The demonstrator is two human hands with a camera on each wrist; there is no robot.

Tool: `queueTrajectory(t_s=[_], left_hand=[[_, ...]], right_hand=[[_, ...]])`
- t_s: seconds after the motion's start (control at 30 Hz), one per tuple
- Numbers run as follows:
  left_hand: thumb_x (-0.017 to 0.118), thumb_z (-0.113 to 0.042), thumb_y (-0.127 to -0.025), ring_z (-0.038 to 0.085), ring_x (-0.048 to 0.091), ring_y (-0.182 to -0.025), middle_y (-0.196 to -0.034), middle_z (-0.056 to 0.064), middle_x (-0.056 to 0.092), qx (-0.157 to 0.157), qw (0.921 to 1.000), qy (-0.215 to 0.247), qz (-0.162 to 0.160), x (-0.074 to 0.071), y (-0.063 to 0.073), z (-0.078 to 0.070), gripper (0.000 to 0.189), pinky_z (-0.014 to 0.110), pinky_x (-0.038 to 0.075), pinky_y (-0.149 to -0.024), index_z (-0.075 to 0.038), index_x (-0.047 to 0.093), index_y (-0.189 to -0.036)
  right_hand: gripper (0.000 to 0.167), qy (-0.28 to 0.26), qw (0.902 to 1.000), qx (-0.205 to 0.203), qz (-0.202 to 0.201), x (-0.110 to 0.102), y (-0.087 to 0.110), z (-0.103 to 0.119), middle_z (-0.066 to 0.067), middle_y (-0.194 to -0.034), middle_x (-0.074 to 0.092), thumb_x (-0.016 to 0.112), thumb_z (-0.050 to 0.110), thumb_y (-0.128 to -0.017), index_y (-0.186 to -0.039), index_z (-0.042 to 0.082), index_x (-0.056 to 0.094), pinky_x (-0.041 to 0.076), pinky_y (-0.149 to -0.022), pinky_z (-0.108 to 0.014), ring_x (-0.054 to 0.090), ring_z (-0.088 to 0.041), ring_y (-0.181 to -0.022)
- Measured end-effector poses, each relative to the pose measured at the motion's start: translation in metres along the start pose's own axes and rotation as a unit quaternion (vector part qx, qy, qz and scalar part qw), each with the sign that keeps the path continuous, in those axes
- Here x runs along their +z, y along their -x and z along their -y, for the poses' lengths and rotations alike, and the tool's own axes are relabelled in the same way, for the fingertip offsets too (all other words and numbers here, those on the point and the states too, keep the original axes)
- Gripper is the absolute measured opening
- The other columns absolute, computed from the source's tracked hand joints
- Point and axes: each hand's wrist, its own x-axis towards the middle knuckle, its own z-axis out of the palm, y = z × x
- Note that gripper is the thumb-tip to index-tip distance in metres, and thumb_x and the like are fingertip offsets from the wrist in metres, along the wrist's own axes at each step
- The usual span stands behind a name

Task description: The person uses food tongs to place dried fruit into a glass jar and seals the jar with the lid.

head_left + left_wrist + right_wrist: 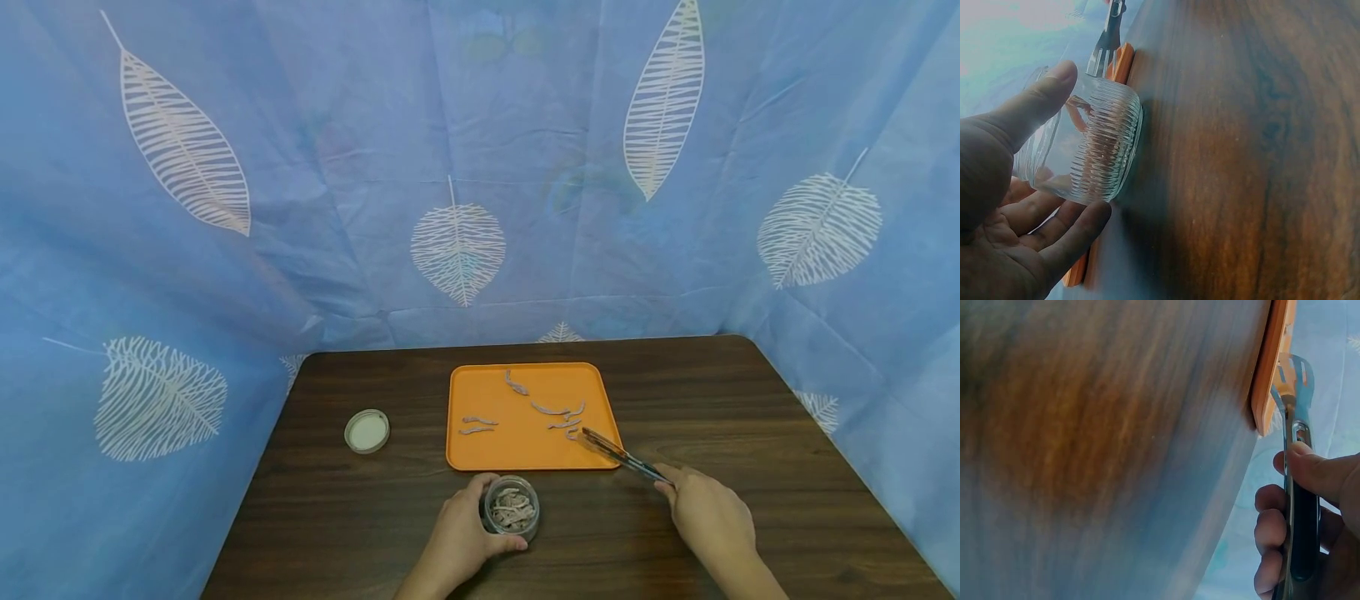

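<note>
My left hand [462,531] curls round a clear glass jar [1110,134] that stands on the table in front of the tray. Greyish-brown dried strips [512,508] lie inside the jar. With my right hand [712,514] I grip metal tongs [628,459] with dark handles and slotted ends. The tong tips are over the right part of an orange tray [510,454], close to some dried strips [551,409] lying there. Whether the tips touch or pinch a strip cannot be told. In the right wrist view the tong ends [1297,378] appear apart.
A round lid [367,432] with a pale inside lies left of the tray. Two more strips [477,425] lie on the tray's left part. The dark wooden table [315,517] ends against a blue leaf-patterned cloth [337,208] at the back and sides.
</note>
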Motion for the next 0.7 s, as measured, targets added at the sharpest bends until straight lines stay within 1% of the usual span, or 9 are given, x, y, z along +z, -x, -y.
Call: queueTrajectory(t_s=[0.07, 0.2, 0.4, 0.57, 0.7], left_hand=[[0.105, -0.043, -0.066, 0.042, 0.070, -0.118, -0.133, 0.014, 0.075, 0.001, 1.0000, 0.002, 0.000, -0.0002, -0.0003, -0.0002, 0.096, 0.066, 0.056, -0.099, -0.011, 0.059, -0.144], [0.105, -0.042, -0.066, 0.042, 0.070, -0.118, -0.133, 0.014, 0.075, 0.003, 1.0000, 0.002, -0.002, -0.0003, -0.0001, 0.0002, 0.097, 0.066, 0.056, -0.099, -0.010, 0.059, -0.144], [0.105, -0.043, -0.066, 0.040, 0.071, -0.118, -0.132, 0.013, 0.075, 0.002, 1.0000, 0.004, -0.001, 0.0004, -0.0001, 0.0006, 0.096, 0.064, 0.057, -0.099, -0.010, 0.059, -0.144], [0.105, -0.043, -0.066, 0.039, 0.071, -0.119, -0.132, 0.011, 0.076, -0.001, 1.0000, 0.008, 0.003, 0.0008, 0.0000, 0.0005, 0.096, 0.062, 0.058, -0.099, -0.010, 0.060, -0.144], [0.105, -0.042, -0.066, 0.040, 0.071, -0.119, -0.133, 0.011, 0.075, -0.004, 0.9999, 0.012, 0.003, 0.0011, 0.0000, 0.0006, 0.096, 0.064, 0.057, -0.100, -0.010, 0.060, -0.144]], right_hand=[[0.034, 0.006, 1.0000, -0.002, -0.006, 0.0002, 0.0001, -0.0004, -0.013, -0.092, 0.080, 0.077, 0.024, -0.100, -0.127, 0.004, 0.078, 0.031, -0.042, -0.020, 0.039, -0.012, -0.047], [0.031, 0.012, 0.9998, -0.003, -0.013, 0.0000, 0.0001, -0.0005, -0.013, -0.091, 0.080, 0.077, 0.023, -0.100, -0.125, 0.005, 0.079, 0.031, -0.042, -0.021, 0.040, -0.012, -0.047], [0.030, 0.015, 0.9997, -0.003, -0.016, 0.0002, 0.0006, -0.0004, -0.020, -0.103, 0.082, 0.076, 0.024, -0.101, -0.125, 0.006, 0.080, 0.031, -0.042, -0.022, 0.040, -0.012, -0.047], [0.030, 0.008, 0.9999, 0.003, -0.011, -0.0006, 0.0011, 0.0007, -0.021, -0.108, 0.082, 0.075, 0.023, -0.102, -0.125, 0.007, 0.080, 0.034, -0.042, -0.024, 0.044, -0.012, -0.049], [0.030, -0.001, 0.9999, 0.008, -0.012, -0.0012, 0.0023, 0.0019, -0.021, -0.111, 0.082, 0.074, 0.023, -0.102, -0.126, 0.006, 0.079, 0.035, -0.043, -0.025, 0.046, -0.012, -0.051]])
